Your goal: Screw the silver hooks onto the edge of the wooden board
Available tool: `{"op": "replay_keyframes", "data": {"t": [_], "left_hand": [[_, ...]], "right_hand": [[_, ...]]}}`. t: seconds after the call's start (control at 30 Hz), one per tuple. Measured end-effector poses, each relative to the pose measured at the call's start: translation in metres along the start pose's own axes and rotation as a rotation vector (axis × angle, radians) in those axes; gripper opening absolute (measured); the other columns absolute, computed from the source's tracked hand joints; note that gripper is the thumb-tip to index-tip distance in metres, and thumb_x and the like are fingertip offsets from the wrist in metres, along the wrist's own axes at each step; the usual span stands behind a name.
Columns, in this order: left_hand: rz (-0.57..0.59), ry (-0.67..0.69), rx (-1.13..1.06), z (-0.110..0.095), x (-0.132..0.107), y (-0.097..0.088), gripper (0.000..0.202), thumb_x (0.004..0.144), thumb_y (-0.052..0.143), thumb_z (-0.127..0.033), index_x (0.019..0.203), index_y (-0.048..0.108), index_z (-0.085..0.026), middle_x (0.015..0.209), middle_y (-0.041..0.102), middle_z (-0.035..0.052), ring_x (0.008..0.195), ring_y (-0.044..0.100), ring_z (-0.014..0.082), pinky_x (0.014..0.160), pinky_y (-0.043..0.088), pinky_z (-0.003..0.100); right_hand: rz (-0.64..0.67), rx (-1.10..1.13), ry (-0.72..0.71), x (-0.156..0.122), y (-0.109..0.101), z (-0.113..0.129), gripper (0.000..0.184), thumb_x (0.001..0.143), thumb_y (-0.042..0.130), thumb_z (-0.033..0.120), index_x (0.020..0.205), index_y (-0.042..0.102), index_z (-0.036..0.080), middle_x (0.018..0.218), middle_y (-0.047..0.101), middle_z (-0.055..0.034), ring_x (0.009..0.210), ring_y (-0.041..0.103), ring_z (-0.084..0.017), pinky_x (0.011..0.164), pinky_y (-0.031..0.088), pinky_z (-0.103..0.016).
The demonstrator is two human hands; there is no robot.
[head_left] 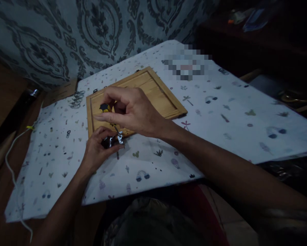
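One black-and-yellow screwdriver (105, 108) is gripped by the right hand (133, 107). Below it, the left hand (98, 145) pinches one shiny metal fitting (120, 138) beside one honey-brown, framed wooden panel (159, 97).

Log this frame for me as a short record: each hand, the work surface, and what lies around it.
Right hand: holds a yellow-and-black screwdriver, shaft angled down toward the metal fitting; tip contact unclear
Left hand: thumb and fingers around the fitting; exact grip unclear
Work piece: framed wooden panel, lying flat
Surface: table with a white patterned cloth
Left of panel: small metal pieces, cardboard, white cord
Beyond panel, right: pixelated patch, contents unreadable
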State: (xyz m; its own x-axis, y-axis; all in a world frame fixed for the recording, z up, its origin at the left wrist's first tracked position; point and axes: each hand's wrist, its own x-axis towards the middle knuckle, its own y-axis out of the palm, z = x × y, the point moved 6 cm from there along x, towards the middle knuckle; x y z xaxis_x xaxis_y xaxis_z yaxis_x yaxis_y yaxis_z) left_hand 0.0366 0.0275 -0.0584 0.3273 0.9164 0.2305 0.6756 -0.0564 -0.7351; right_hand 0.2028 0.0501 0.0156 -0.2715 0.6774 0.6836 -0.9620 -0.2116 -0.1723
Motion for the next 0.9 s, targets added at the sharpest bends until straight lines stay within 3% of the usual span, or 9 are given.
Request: {"op": "replay_keyframes", "data": {"t": [0.1,0.2,0.47,0.57,0.7,0.8,0.9], "left_hand": [[0.018,-0.005,-0.007,-0.001,0.0006,0.0004,0.026,0.075,0.083,-0.042,0.094,0.076,-0.025,0.099,0.069,0.0048,0.101,0.064,0.0266,0.088,0.05,0.041],[0.023,-0.001,-0.009,-0.0021,0.0009,0.0004,0.024,0.076,0.083,-0.041,0.094,0.076,-0.025,0.1,0.069,0.0052,0.101,0.063,0.0268,0.088,0.05,0.042],[0.024,-0.012,0.006,-0.0023,0.0002,0.0002,0.027,0.076,0.082,-0.045,0.093,0.074,-0.025,0.099,0.069,0.0045,0.096,0.064,0.0246,0.085,0.051,0.04],[0.021,-0.007,-0.005,-0.0016,-0.0003,0.0004,0.028,0.076,0.083,-0.043,0.095,0.074,-0.025,0.1,0.069,0.0044,0.097,0.065,0.0245,0.086,0.051,0.04],[0.007,0.0,-0.005,0.0009,-0.0004,0.0005,0.029,0.074,0.085,-0.042,0.095,0.075,-0.026,0.097,0.068,0.0036,0.097,0.065,0.0251,0.087,0.052,0.041],[0.009,0.021,0.004,-0.0001,0.0001,0.0005,0.028,0.074,0.086,-0.041,0.095,0.075,-0.026,0.097,0.069,0.0038,0.097,0.065,0.0256,0.087,0.052,0.041],[0.014,0.036,0.006,-0.0028,0.0005,0.0,0.025,0.076,0.084,-0.041,0.094,0.075,-0.026,0.099,0.069,0.0043,0.099,0.065,0.0257,0.089,0.052,0.042]], "right_hand": [[-0.04,-0.015,0.017,-0.0009,0.0018,-0.0014,0.027,0.087,0.073,0.032,0.078,0.051,0.019,0.073,0.051,0.0063,0.067,0.049,-0.007,0.058,0.042,-0.018],[-0.041,-0.003,0.012,-0.0014,0.0038,-0.0014,0.03,0.086,0.073,0.032,0.077,0.048,0.02,0.075,0.05,0.006,0.067,0.048,-0.007,0.058,0.04,-0.018],[0.009,0.117,0.003,-0.0012,0.0054,-0.0039,0.013,0.088,0.068,0.028,0.094,0.064,0.017,0.08,0.059,0.0036,0.068,0.053,-0.007,0.058,0.042,-0.019],[0.021,0.115,0.02,-0.0003,0.0054,-0.0038,0.015,0.09,0.066,0.031,0.085,0.061,0.019,0.082,0.061,0.0017,0.07,0.055,-0.008,0.057,0.043,-0.019],[-0.037,0.033,0.043,0.0002,0.0021,-0.0044,0.027,0.087,0.071,0.031,0.076,0.05,0.019,0.077,0.051,0.0049,0.068,0.05,-0.007,0.056,0.041,-0.017],[-0.049,0.022,0.079,-0.0005,0.0024,-0.0066,0.03,0.086,0.074,0.032,0.077,0.048,0.02,0.075,0.048,0.0062,0.068,0.048,-0.006,0.057,0.041,-0.017],[-0.022,0.087,0.062,-0.001,0.0042,-0.0054,0.023,0.085,0.074,0.032,0.085,0.055,0.019,0.073,0.05,0.007,0.066,0.049,-0.007,0.059,0.043,-0.019]]}}
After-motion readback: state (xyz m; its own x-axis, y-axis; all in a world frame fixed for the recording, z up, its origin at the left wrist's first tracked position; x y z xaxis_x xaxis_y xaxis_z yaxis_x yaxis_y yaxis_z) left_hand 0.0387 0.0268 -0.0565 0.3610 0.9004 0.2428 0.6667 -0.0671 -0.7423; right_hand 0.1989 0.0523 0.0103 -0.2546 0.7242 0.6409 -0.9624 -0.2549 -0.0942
